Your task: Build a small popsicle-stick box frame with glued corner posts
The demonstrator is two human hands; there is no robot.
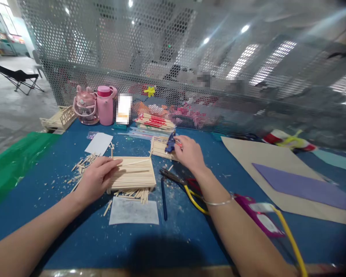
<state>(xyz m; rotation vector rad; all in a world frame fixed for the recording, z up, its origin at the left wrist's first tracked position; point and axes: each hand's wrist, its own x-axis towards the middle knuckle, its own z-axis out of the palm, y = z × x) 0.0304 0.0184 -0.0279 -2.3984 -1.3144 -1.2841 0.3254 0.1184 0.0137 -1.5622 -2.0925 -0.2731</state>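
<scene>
A shallow tray built of thin wooden sticks [132, 175] lies in front of me, with short upright sticks at its far corners. My left hand [96, 179] grips its left edge, fingers over the top and thumb lower at the side. One loose-looking stick slants across the tray. Beyond it to the right, my right hand [189, 152] is closed on a small dark blue tool [170, 142] with an orange part; its exact kind is unclear. That tool is over a smaller panel of wooden sticks [160, 148]. Cut sticks [88, 163] are scattered left of the tray.
Pliers with yellow handles [194, 198] and a dark blue rod [164, 198] lie right of the tray. White paper [134, 211] is in front. Pink bottle [105, 109], clear jug [85, 109] and bundled sticks [155, 122] stand or lie behind. Purple sheet [302, 186] is at right.
</scene>
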